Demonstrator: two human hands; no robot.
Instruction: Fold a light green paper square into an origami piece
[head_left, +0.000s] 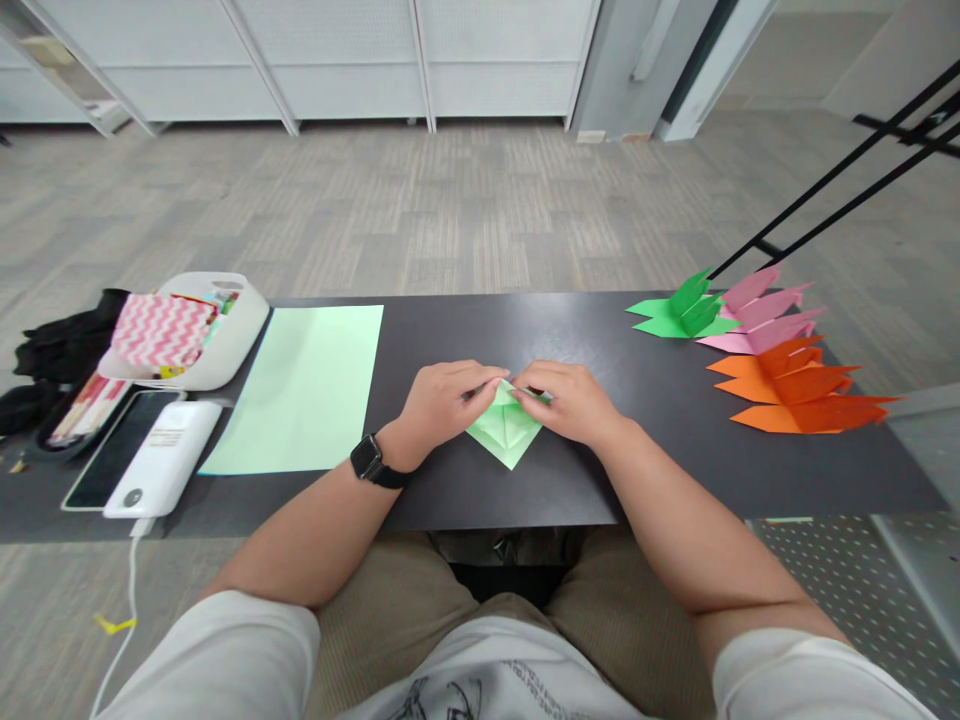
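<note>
A light green folded paper [510, 437] lies in the middle of the dark table, one corner pointing toward me and creases running across it. My left hand [448, 398] pinches its upper left part between thumb and forefinger. On the other side, my right hand [568, 400] grips the upper right part, the thumb pressing on the paper. The fingertips of both hands nearly meet at the top, and the hands cover the side corners. A black watch [369, 460] is on my left wrist.
Light green sheets [300, 390] lie left of my hands. Further left are a white basket [251, 335], a phone [112, 455] and a white power bank [166, 455] with a cable. At right stand green [686, 312], pink [772, 310] and orange folded paper figures [802, 390].
</note>
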